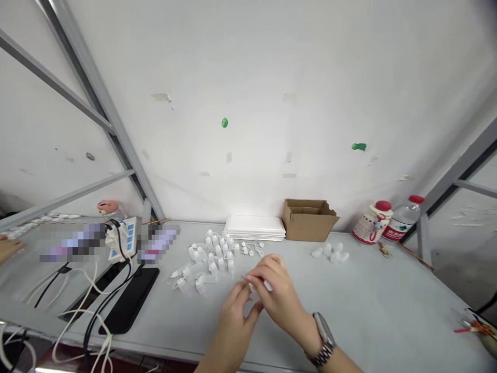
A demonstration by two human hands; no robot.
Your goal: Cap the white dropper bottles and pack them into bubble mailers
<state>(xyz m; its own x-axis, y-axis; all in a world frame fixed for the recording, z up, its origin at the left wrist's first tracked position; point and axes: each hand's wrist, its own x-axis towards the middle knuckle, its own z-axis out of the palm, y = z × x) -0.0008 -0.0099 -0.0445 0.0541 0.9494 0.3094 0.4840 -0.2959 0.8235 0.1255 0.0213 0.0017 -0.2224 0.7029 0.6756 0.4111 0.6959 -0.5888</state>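
The grey tabletop (pixel 368 300) runs the width of the wall. At its back stand an open cardboard box (pixel 308 220) and, just beside it, a flat stack of white sheets (pixel 255 228). Further right are a water bottle (pixel 402 220) and a red-capped jar (pixel 373 223).

In front of the sheets is a loose cluster of little white dropper bottles (pixel 215 251), some upright and some tipped over. A smaller group (pixel 332 252) lies well apart to the right.

Near the front edge the two hands meet above the tabletop. The right hand (pixel 277 295), with a wristwatch (pixel 324 339), has its fingers curled in a closed grip about a small white piece (pixel 267 286), which is mostly hidden. The left hand (pixel 233 316) brings thumb and fingertips up against it from below, and I cannot tell whether its grip has hold of anything.

It looks to me like fitting work at the fingertips, mid-step, on one of the little bottles. The next move would call for fine, steady pressure, with the piece kept square between both hands.
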